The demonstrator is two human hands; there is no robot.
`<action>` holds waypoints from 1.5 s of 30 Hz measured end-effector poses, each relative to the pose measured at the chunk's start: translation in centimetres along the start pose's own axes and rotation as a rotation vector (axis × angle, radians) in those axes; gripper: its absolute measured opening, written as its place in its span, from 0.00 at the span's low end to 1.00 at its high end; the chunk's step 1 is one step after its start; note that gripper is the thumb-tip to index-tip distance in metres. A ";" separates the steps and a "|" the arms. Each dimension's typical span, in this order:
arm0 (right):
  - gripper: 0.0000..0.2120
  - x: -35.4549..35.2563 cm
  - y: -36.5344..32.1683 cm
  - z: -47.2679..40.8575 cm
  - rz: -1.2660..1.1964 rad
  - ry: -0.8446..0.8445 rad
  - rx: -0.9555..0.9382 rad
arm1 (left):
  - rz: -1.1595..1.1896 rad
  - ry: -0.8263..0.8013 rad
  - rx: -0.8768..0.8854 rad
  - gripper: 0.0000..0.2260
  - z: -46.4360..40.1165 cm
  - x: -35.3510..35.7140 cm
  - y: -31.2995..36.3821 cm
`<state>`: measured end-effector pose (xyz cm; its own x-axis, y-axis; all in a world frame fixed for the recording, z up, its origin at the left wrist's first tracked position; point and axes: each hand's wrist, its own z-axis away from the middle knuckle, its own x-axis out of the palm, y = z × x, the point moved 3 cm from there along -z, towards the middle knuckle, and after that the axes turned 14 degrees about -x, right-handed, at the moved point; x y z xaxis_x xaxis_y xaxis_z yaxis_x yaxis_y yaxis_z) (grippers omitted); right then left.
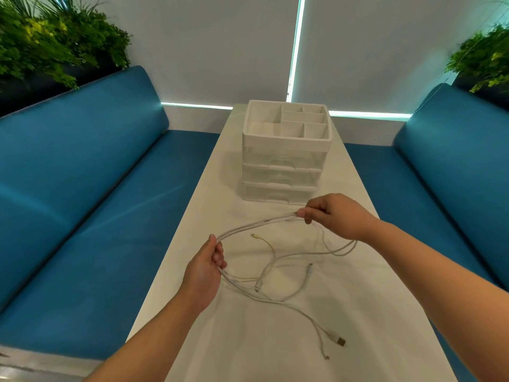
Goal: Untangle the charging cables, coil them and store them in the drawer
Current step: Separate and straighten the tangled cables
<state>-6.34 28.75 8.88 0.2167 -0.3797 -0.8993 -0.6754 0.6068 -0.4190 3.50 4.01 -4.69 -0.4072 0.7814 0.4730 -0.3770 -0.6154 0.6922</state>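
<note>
Several white charging cables (278,274) lie tangled on the white table (248,340). My left hand (203,274) grips a bundle of strands at the left. My right hand (333,216) pinches the same bundle farther right, so the strands run taut and lifted between both hands. Loose ends trail toward me, one ending in a USB plug (341,341). One thinner, yellowish cable (271,248) lies among them. Behind the cables stands a white organiser (283,155) with three clear drawers, all closed, and an open divided tray on top.
Blue benches (96,202) run along both sides of the narrow table, the other bench (454,175) on the right. Green plants (52,42) sit behind each backrest. A wall with blinds closes the far end behind the organiser.
</note>
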 end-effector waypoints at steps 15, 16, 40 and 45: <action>0.18 0.7 -1.2 -0.9 0.058 -0.105 -0.034 | -0.677 0.326 0.213 0.14 -1.7 -0.8 1.4; 0.17 0.7 -1.4 -1.1 0.064 -0.112 -0.040 | -0.690 0.334 0.296 0.15 -1.5 0.1 2.2; 0.13 3.3 -0.5 -0.5 0.286 -0.160 -0.131 | -1.180 0.154 0.445 0.25 -1.0 4.2 6.0; 0.11 2.7 -0.7 -1.5 0.183 -0.153 -0.143 | -0.996 0.126 0.411 0.24 -0.7 2.9 6.6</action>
<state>-6.32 26.20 6.93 0.1784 -0.1564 -0.9714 -0.8032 0.5471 -0.2356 -0.75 2.13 0.83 -0.1636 0.8802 -0.4454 -0.2873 0.3894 0.8751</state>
